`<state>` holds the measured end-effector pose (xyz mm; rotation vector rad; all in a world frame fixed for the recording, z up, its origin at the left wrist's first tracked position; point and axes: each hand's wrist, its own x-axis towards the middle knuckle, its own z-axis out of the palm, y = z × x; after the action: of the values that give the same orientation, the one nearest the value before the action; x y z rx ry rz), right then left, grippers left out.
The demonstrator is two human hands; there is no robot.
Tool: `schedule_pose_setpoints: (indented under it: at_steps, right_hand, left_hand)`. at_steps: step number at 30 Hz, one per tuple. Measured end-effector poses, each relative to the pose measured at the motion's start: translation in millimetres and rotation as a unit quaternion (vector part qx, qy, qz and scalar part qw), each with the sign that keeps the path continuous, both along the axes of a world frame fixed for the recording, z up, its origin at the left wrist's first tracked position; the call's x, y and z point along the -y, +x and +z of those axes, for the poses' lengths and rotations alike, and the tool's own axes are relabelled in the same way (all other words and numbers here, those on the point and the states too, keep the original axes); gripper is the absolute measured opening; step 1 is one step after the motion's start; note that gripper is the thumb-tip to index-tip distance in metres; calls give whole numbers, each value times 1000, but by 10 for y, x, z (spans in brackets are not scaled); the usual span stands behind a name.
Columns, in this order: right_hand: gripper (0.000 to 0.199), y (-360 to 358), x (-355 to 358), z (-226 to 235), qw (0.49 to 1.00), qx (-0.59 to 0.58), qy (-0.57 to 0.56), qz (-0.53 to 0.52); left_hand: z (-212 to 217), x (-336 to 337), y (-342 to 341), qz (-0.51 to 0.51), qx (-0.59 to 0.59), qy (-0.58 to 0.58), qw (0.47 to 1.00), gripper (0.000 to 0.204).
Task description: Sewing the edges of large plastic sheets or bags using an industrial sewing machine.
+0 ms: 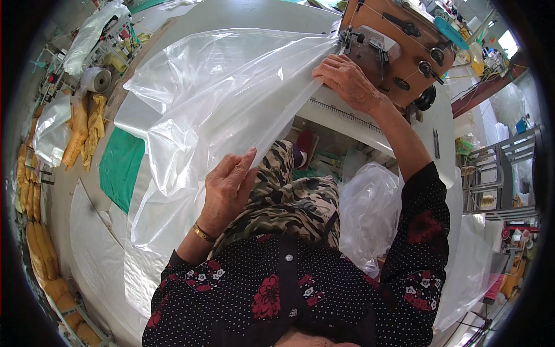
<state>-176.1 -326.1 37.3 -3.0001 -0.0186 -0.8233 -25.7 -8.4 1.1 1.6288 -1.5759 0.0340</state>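
Note:
A large clear plastic sheet [202, 98] spreads in folds over the white table and narrows to a gathered edge at the sewing machine [393, 40]. Close in front of the machine's needle area, my right hand [347, 82] has its fingers curled over the sheet's edge, gripping it. My left hand [227, 188], lower and to the left, lies against the near edge of the sheet above my lap. Its fingers are stretched out, and the plastic runs beside them. The needle tip and the plastic directly under it are too small to make out.
A ruler strip [347, 114] runs along the near edge of the table [260, 16]. Right of it lies a small dark tool [436, 143]. Crumpled clear plastic [370, 211] sits beside my lap. Green cloth [121, 168] hangs at the left; a metal rack [503, 173] stands right.

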Motion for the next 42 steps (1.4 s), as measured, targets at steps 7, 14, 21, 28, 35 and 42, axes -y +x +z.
schedule_pose_setpoints:
  at_steps: [7,14,21,28,35,42]
  right_hand:
    - [13,83,14,39,999,-31,36,-7]
    - [11,46,18,-46,999,-16,-28,-12]
    - [12,-3,-474,-107,990,6,-134,37]
    - [12,41,-562,-231,998,1,-51,44]
    - [7,-19,95,-150,992,18,-115,-44]
    - [13,-40,268,-189,993,24,-75,-83]
  left_hand:
    - [-96,46,-108,62,-11,21,998,40]
    - [-136,100,-114,27,-40,32,998,27]
    - [-181,161,-107,15,-149,29,988,10]
    - [-156,181,-92,18,-164,17,986,7]
    - [-96,195,-30,41,-196,-7,980,7]
    - [-69,210,42,46,-144,-17,988,7]
